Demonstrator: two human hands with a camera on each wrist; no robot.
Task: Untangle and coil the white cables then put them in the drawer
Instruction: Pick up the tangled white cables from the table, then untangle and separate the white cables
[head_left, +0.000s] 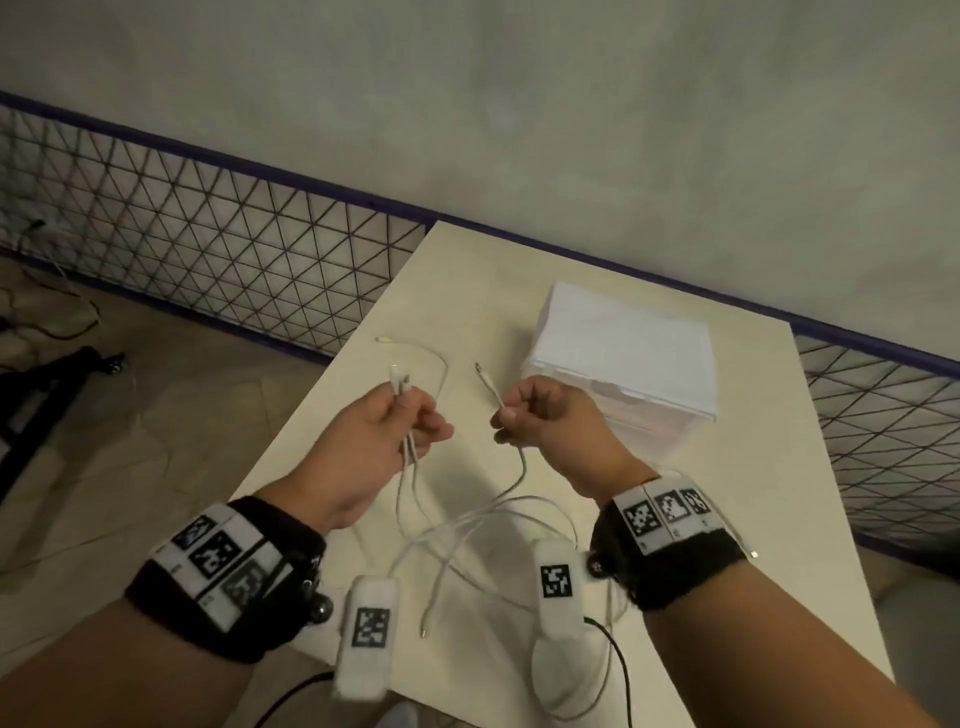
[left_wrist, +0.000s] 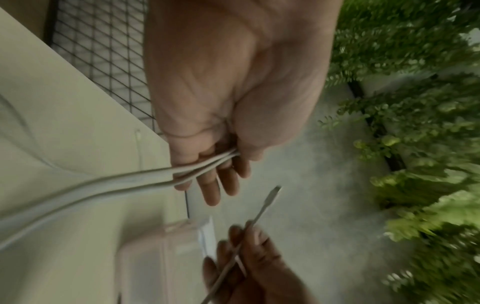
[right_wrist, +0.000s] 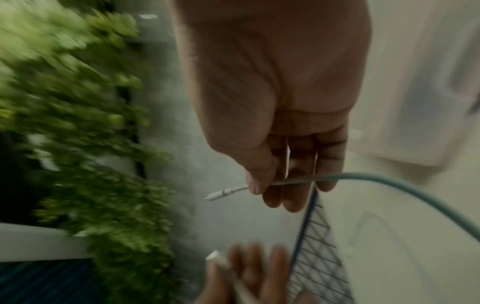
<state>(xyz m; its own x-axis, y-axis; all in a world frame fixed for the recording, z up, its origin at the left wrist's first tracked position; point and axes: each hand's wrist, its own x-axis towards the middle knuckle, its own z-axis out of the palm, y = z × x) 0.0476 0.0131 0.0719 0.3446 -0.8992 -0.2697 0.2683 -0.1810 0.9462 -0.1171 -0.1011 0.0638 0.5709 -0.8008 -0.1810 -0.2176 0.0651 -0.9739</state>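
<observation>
Several white cables (head_left: 483, 525) lie looped and crossed on the cream table (head_left: 675, 519) between my wrists. My left hand (head_left: 400, 415) is raised above the table and grips two cable ends (left_wrist: 182, 174), their plugs (head_left: 399, 379) sticking up past the fingers. My right hand (head_left: 524, 410) pinches a single cable (right_wrist: 298, 180) just behind its plug (head_left: 485, 379), which points up and left. That plug (right_wrist: 221, 192) shows beyond the thumb in the right wrist view. A white drawer box (head_left: 623, 358) stands shut at the table's back right, just behind my right hand.
One loose cable end (head_left: 384, 340) lies on the table beyond my left hand, another (head_left: 425, 631) near the front edge. A wire mesh fence (head_left: 208, 249) runs behind the table. Dark gear (head_left: 41, 384) and cords lie on the floor at left. Green foliage (left_wrist: 415, 123) fills the wrist views' sides.
</observation>
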